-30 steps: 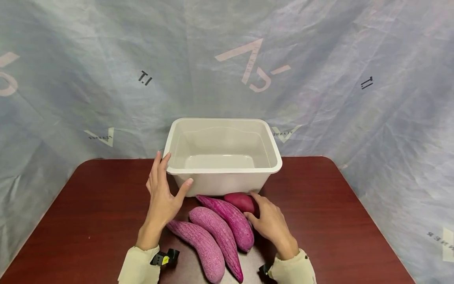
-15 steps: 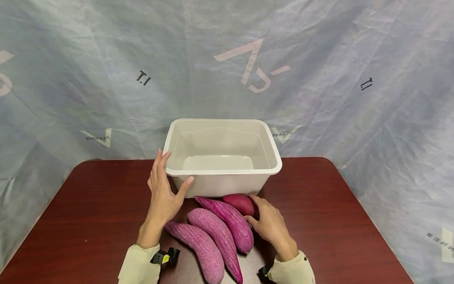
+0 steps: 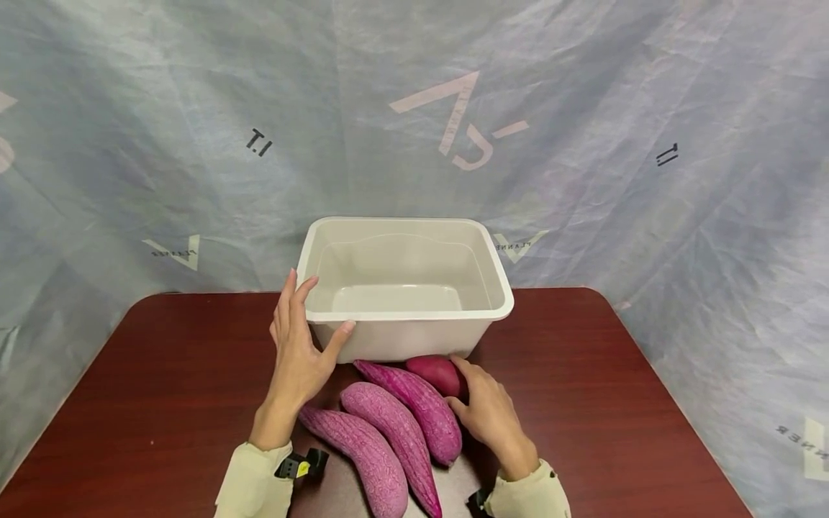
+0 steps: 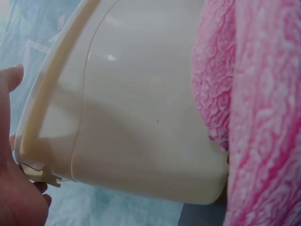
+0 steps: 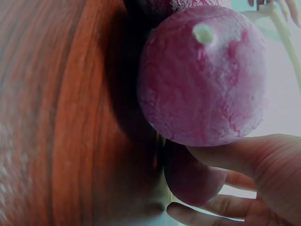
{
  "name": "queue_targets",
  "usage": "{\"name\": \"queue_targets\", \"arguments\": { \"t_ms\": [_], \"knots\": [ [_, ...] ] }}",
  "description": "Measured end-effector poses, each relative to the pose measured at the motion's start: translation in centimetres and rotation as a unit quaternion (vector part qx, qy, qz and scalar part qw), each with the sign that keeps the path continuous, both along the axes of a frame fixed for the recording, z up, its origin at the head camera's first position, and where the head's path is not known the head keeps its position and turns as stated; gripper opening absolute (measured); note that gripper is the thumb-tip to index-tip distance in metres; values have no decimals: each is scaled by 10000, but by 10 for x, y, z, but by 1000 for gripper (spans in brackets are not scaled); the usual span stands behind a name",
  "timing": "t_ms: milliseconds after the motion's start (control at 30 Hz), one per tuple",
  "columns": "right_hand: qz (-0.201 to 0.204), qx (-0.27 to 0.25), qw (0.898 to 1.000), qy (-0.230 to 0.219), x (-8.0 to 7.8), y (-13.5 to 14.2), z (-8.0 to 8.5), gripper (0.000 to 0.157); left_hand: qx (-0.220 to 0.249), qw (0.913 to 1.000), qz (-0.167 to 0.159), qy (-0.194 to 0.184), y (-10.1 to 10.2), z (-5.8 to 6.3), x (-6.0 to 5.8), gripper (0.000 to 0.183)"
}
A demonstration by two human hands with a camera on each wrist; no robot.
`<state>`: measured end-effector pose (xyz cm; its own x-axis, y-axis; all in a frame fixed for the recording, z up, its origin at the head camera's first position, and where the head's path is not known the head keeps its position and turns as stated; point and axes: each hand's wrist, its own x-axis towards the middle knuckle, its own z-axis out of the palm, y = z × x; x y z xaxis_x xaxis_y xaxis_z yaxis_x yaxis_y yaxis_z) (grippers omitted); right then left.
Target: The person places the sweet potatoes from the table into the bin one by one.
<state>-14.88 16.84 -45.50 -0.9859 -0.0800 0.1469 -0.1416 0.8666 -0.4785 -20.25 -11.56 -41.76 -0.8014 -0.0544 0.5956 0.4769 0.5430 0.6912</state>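
Observation:
My left hand (image 3: 296, 363) is at the front left corner of a white plastic tub (image 3: 414, 337), fingers extended along its rim and thumb spread across the front wall. In the left wrist view that hand (image 4: 16, 188) is right beside the rim. My right hand (image 3: 488, 410) holds the right end of a smooth, dark red sweet potato (image 3: 435, 374), low against the tub's front. Thumb and fingers go round it in the right wrist view, where a larger purple vegetable (image 5: 202, 84) partly covers it.
Three long, wrinkled purple vegetables lie slantwise between the forearms: a left one (image 3: 369, 457), a middle one (image 3: 398, 432) and a darker right one (image 3: 424, 406). They rest on a red-brown wooden table (image 3: 583, 403). A grey printed curtain (image 3: 414, 108) hangs behind and at the sides.
The head view has shifted very slightly. Both hands keep their places at the tub and the dark red sweet potato; the left index finger has lifted a little at the rim.

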Motion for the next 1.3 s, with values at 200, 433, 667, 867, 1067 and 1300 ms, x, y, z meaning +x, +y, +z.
{"name": "queue_targets", "arguments": {
  "t_ms": [200,433,667,867,1067,1300],
  "knots": [
    [-48,13,10000,26,-1,2,1,62,-23,10000,4,63,1,3,-5,74],
    [4,25,10000,34,-1,0,0,62,-39,10000,61,-49,1,4,-6,65],
    [11,-97,9999,46,-1,-2,-1,61,-11,9999,111,-63,0,1,-6,54],
    [59,-198,9997,96,-2,-2,-2,59,108,9999,126,-37,0,2,-8,50],
    [58,-236,9997,84,-3,-2,-3,59,231,9997,110,-33,0,2,-8,53],
    [36,-225,9997,128,-2,-1,-3,58,178,9998,67,-34,0,-1,-9,57]
  ]
}}
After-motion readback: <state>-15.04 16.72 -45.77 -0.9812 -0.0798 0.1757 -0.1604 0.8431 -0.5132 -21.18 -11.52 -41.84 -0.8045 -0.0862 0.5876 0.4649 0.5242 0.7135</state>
